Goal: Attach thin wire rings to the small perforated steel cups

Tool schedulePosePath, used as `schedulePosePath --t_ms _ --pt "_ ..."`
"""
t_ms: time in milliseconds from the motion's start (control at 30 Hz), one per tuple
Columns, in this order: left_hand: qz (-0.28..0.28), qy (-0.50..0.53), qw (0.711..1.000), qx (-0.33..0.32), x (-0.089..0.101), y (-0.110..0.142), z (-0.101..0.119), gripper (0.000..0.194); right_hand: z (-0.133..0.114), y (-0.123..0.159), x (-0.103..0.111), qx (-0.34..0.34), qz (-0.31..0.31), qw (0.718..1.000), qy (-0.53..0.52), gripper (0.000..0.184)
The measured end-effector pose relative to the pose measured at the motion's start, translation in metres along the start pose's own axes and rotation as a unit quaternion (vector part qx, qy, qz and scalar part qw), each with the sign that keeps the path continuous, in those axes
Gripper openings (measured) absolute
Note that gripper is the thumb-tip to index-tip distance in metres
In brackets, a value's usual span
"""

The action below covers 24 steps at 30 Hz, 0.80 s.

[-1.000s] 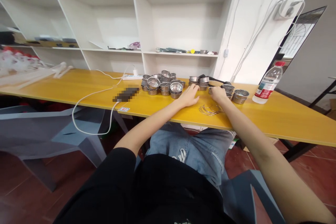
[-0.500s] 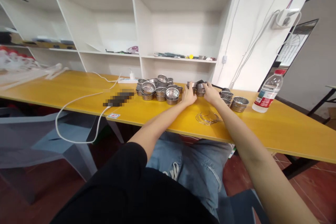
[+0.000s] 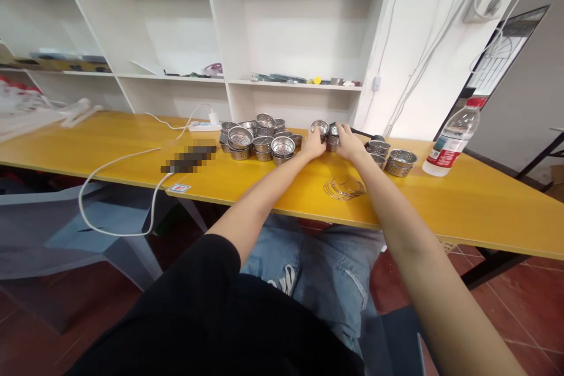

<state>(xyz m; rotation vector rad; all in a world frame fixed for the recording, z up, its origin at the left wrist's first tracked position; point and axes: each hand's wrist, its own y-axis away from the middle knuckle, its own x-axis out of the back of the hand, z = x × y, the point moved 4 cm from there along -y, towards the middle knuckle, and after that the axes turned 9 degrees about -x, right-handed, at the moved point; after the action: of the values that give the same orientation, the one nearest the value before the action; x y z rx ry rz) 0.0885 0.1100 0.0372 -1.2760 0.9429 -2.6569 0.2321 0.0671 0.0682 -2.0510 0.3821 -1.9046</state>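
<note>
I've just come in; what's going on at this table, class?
A person sits at a yellow table, both arms stretched forward. The left hand holds a tilted metal cup; the right hand is at the stack beside it, its grip unclear. A cluster of cups stands to the left, a smaller group to the right near a bottle. Wire rings lie in front.

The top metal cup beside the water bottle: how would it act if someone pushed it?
The metal cup is likely stiff, judging by its shiny metal. It may be light, being hollow with perforations. Its round wall suggests it could roll if knocked over.
</note>
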Motion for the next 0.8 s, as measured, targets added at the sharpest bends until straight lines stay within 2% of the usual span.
schedulePosePath --t_ms 100,233,367,500,667,800 --pt "0.008 0.0 1.0 -0.01 0.003 0.007 0.005 0.043 -0.008 0.003 0.007 -0.021 0.008 1.0 0.004 0.067" --pt "0.018 0.012 0.999 -0.047 0.007 0.013 0.009 0.02 -0.008 0.006 0.011 -0.047 0.021 0.999 0.012 0.042" --pt "0.027 0.024 0.997 -0.072 0.008 0.018 0.012 0.013 0.009 0.006 0.011 -0.078 0.04 0.996 -0.024 0.033" --pt "0.037 0.018 0.998 -0.051 0.013 0.024 0.017 0.013 0.022 0.003 0.011 -0.084 0.058 0.993 -0.052 0.025" --pt "0.057 0.022 0.997 -0.046 0.035 0.033 0.033 0.013 0.022 0.002 0.012 -0.086 0.067 0.992 -0.065 0.024" --pt "0.051 0.024 0.995 -0.083 0.051 0.059 0.047 0.013 0.022 0.005 0.015 -0.097 0.078 0.987 -0.102 0.019"
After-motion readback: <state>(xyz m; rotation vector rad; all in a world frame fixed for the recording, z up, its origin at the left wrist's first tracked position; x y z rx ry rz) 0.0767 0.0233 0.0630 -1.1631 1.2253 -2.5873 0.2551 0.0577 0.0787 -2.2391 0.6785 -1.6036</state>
